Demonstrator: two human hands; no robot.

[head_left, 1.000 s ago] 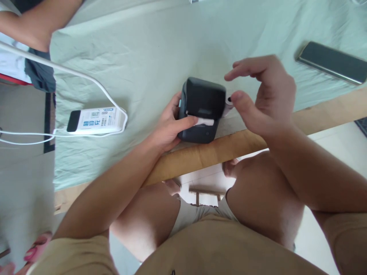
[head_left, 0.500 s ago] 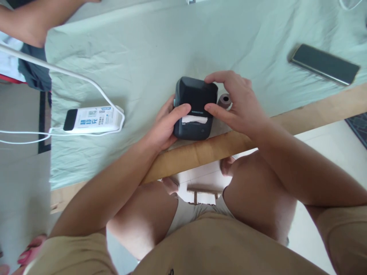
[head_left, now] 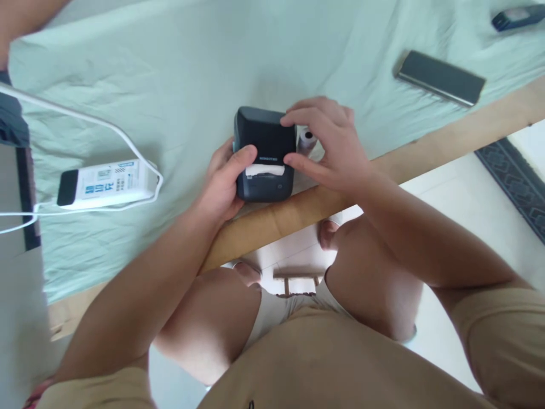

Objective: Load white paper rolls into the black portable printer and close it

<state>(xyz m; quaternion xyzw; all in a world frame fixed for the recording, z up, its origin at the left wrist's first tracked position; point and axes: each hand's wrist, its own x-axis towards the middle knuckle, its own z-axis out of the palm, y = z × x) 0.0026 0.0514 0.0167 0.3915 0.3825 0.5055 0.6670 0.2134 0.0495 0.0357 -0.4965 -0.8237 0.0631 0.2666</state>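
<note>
A black portable label printer (head_left: pixel 264 136) lies on the green cloth near the table's front edge. White paper (head_left: pixel 264 170) pokes out of the slot on its top face. My left hand (head_left: pixel 225 176) is wrapped round the printer's left side, thumb resting on top. My right hand (head_left: pixel 330 142) grips the right side, its index finger at the upper corner and its thumb lower on the edge. Between that hand and the printer is a small paper roll (head_left: pixel 306 139), partly hidden by my fingers.
To the left sits a white power bank (head_left: pixel 110 184) with a white cable (head_left: pixel 97 118) around it. A dark phone (head_left: pixel 443 78) lies on the right, with another dark device (head_left: pixel 517 17) beyond it. Another person's arm (head_left: pixel 25 20) shows at upper left. The wooden table edge (head_left: pixel 272 224) runs in front.
The view has shifted, so the table's things appear further left. Both hands keep their places on the printer. The paper roll beside it now shows paler and turned slightly differently.
</note>
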